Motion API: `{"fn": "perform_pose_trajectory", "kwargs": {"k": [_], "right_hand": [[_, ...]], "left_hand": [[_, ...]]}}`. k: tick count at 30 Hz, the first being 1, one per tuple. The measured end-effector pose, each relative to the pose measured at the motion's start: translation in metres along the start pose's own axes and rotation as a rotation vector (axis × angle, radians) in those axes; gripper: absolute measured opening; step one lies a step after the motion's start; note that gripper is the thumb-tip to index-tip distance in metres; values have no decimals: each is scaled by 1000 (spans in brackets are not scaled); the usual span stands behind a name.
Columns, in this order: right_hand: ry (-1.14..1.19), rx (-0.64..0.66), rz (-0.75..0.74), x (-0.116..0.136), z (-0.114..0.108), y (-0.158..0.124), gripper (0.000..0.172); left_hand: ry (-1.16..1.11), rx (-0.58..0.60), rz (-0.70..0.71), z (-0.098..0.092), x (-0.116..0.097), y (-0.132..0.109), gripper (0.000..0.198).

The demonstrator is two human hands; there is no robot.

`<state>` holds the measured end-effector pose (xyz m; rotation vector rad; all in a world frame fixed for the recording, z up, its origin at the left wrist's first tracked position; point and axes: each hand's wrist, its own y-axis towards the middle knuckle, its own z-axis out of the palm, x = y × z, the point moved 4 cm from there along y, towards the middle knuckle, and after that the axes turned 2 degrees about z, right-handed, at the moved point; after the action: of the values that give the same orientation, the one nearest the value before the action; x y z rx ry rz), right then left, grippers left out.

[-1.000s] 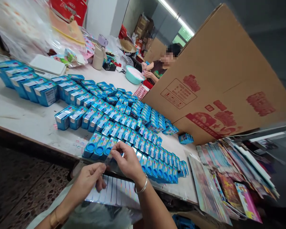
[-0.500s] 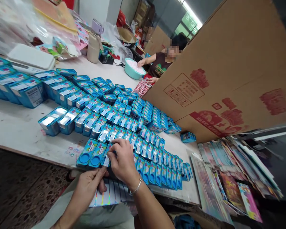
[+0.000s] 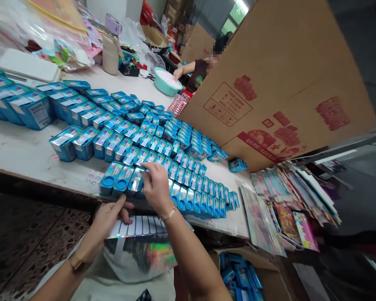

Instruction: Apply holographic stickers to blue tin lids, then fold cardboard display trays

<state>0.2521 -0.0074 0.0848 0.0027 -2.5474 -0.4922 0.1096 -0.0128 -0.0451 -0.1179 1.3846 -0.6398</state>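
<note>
Blue boxes (image 3: 111,175), right hand (image 3: 156,186) at one; left hand (image 3: 107,217) perhaps touching label sheet (image 3: 137,228)

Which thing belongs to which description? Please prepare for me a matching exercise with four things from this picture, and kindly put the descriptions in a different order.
Things:
1. right hand
2. sheet with strips
3. basin
4. bottle

Descriptions:
A. round and turquoise
B. beige below, purple on top
C. at the front row of blue boxes
D. white, with dark lines across it

Right pairs: 1-C, 2-D, 3-A, 4-B
</note>
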Motion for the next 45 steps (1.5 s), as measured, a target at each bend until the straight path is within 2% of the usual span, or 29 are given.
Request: {"fn": "perform_pose_trajectory", "kwargs": {"k": [2, 4, 6, 8, 11, 15, 24, 28, 30, 33, 36, 40, 45], "right_hand": [[53, -16, -55, 12, -11, -33, 23], [68, 152, -135, 23, -12, -73, 20], [15, 268, -167, 28, -6, -111, 26], [-53, 249, -171, 28, 1, -137, 23], [-118, 107, -188, 25, 13, -156, 13], [-147, 17, -187, 20, 24, -163, 12], [-142, 1, -160, 20, 31, -164, 8], [-161, 33, -124, 23, 31, -159, 26], [-148, 50, -98, 21, 31, -158, 25], [-122, 50, -64, 16, 34, -160, 17], [-130, 34, -43, 12, 34, -163, 15], [-124, 15, -52, 16, 25, -158, 12], [-125, -78, -139, 19, 9, -149, 16]], "left_hand": [[-117, 23, -29, -1, 0, -9, 60], [-192, 35, -46, -2, 1, -16, 58], [-242, 13, -85, -3, 4, -19, 54], [-287, -29, -138, -3, 6, -20, 45], [-335, -90, -179, -2, 8, -20, 33], [-354, -124, -192, 1, 10, -18, 31], [-427, -159, -237, -1, 26, -12, 26], [-449, -123, -229, -4, 26, -19, 25], [-432, -63, -180, -8, 27, -29, 33], [-286, 104, 2, -13, 29, -49, 50], [-43, 224, 179, -16, 32, -66, 46], [117, 229, 252, -13, 27, -69, 28], [96, 202, 202, 2, 8, -64, 32]]}}
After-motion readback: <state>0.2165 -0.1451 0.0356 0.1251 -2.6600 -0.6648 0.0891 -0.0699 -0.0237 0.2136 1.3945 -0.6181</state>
